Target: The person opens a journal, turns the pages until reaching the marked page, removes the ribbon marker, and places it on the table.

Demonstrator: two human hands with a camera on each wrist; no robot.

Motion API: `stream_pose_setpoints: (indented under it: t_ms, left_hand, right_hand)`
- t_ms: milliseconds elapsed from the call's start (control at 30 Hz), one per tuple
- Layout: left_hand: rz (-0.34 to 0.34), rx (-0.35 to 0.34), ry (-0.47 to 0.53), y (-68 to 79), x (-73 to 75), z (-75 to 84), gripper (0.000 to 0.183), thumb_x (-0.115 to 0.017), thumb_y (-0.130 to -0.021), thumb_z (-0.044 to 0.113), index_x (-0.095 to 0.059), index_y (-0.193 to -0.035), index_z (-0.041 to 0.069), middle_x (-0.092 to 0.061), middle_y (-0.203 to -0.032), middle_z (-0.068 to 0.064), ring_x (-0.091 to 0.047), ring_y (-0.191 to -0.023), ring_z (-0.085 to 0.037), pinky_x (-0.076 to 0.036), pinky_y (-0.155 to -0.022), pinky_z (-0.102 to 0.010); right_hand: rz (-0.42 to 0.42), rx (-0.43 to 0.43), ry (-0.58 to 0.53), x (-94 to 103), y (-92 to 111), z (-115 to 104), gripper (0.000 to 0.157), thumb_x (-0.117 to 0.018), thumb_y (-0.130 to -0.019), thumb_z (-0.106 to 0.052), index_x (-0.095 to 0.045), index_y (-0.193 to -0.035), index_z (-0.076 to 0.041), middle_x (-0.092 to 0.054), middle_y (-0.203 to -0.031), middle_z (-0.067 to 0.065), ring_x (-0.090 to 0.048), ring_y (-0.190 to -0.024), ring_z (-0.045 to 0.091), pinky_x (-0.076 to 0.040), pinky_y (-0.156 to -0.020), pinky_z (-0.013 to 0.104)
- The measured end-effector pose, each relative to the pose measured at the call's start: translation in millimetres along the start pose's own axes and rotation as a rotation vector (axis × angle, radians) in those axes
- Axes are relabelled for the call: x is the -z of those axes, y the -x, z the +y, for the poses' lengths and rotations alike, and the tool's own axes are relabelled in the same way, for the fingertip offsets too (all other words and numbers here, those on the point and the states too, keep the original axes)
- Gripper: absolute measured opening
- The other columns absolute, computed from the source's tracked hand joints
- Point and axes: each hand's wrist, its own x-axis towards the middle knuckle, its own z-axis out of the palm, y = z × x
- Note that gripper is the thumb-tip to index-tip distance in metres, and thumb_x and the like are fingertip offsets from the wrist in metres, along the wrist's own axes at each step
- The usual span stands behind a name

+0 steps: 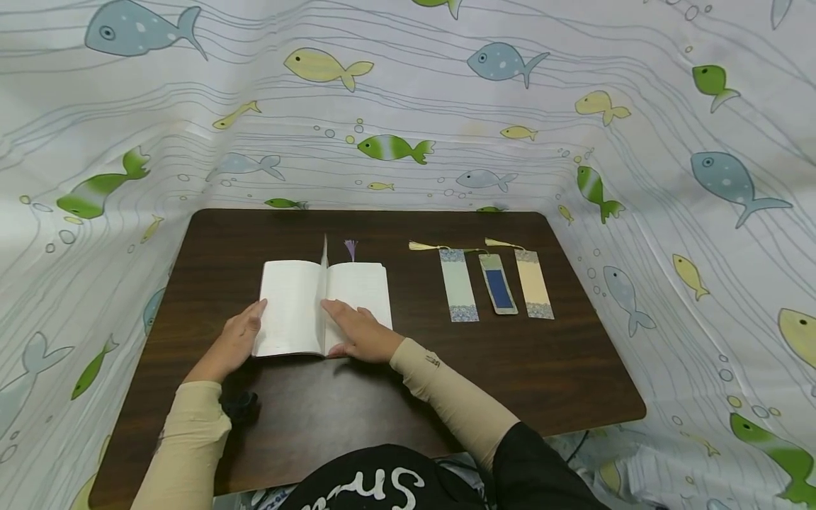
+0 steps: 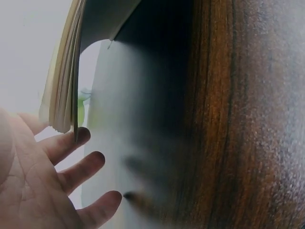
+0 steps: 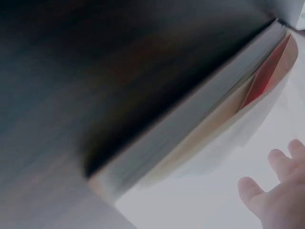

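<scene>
An open book with blank-looking white pages lies at the left middle of the table, one leaf standing upright at its fold. My left hand is at the book's left edge; in the left wrist view its fingers are spread and fairly straight, touching the edge of the pages and cover. My right hand rests on the right page, fingertips by the upright leaf. A purple tassel sticks out above the book. Between the pages, the right wrist view shows a red strip.
Right of the book lie three tasselled bookmarks: a pale green one, one with a blue panel and a cream one. A small black object is by the left wrist. A fish-patterned sheet surrounds the brown table.
</scene>
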Motion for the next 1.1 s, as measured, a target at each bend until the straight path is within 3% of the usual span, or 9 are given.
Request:
stream_pose_setpoints:
  t_ms: [100, 233, 400, 533, 667, 900, 1100]
  left_hand:
    - [0.026, -0.034, 0.038, 0.6, 0.4, -0.1, 0.072, -0.008, -0.111, 0.042, -0.022, -0.154, -0.014, -0.017, -0.157, -0.042, -0.014, -0.144, -0.062, -0.014, -0.113, -0.072]
    - [0.037, -0.045, 0.1, -1.0, 0.2, -1.3, 0.073, -0.005, -0.11, 0.042, -0.019, -0.155, -0.014, -0.016, -0.157, -0.042, -0.013, -0.144, -0.061, -0.013, -0.113, -0.072]
    - [0.037, -0.024, 0.058, -3.5, 0.5, -0.4, 0.064, -0.031, -0.113, 0.033, -0.019, -0.156, -0.012, -0.021, -0.158, -0.039, -0.02, -0.145, -0.058, -0.019, -0.112, -0.072]
    - [0.013, 0.022, -0.016, -4.7, -1.1, -1.2, 0.077, -0.056, -0.106, 0.032, -0.017, -0.157, -0.01, -0.022, -0.159, -0.037, -0.023, -0.144, -0.057, -0.023, -0.111, -0.071]
    - [0.019, 0.049, -0.045, -6.2, -3.7, -5.9, 0.084, -0.063, -0.102, 0.032, -0.016, -0.158, -0.009, -0.023, -0.159, -0.037, -0.025, -0.144, -0.056, -0.024, -0.111, -0.07]
    - [-0.012, 0.11, -0.087, -5.0, -2.5, -8.5, 0.096, -0.062, -0.101, 0.041, -0.002, -0.16, -0.004, -0.014, -0.16, -0.039, -0.02, -0.142, -0.061, -0.023, -0.108, -0.074]
    - [-0.01, 0.051, -0.161, -4.2, -3.5, -8.5, 0.079, -0.062, -0.103, 0.036, -0.022, -0.159, -0.004, -0.019, -0.158, -0.039, -0.019, -0.14, -0.063, -0.021, -0.107, -0.077]
  right_hand:
    - [-0.1, 0.0, 0.035, -2.0, -2, -6, 0.083, -0.061, -0.099, -0.048, -0.017, -0.164, -0.021, -0.018, -0.169, -0.001, -0.016, -0.155, 0.018, -0.022, -0.119, 0.058]
    - [-0.19, 0.009, 0.112, -5.1, -1, -10, 0.067, -0.051, -0.103, -0.052, -0.028, -0.162, -0.03, -0.014, -0.17, -0.004, -0.012, -0.156, 0.023, -0.017, -0.12, 0.06]
    - [-0.214, 0.014, 0.17, -9.2, -1, -9, 0.06, -0.048, -0.105, -0.048, -0.032, -0.161, -0.031, -0.016, -0.17, -0.005, -0.014, -0.156, 0.023, -0.023, -0.119, 0.058]
    - [-0.203, -0.011, 0.165, -11.5, 0, -5, 0.057, -0.051, -0.107, -0.034, -0.033, -0.16, -0.03, -0.018, -0.17, -0.005, -0.014, -0.156, 0.022, -0.027, -0.119, 0.054]
    - [-0.189, -0.091, 0.174, -11.6, 5, 5, 0.06, -0.057, -0.105, -0.028, -0.033, -0.161, -0.025, -0.02, -0.169, 0.0, -0.015, -0.156, 0.022, -0.027, -0.12, 0.051]
    - [-0.193, -0.256, 0.212, 0.9, 20, 32, 0.085, -0.068, -0.093, -0.048, -0.03, -0.161, -0.014, -0.017, -0.17, 0.007, -0.016, -0.155, 0.026, -0.028, -0.118, 0.055]
    - [-0.23, -0.33, 0.191, 9.7, 32, 51, 0.105, -0.076, -0.082, -0.052, -0.023, -0.162, -0.009, -0.01, -0.171, 0.007, -0.011, -0.156, 0.024, -0.025, -0.118, 0.06]
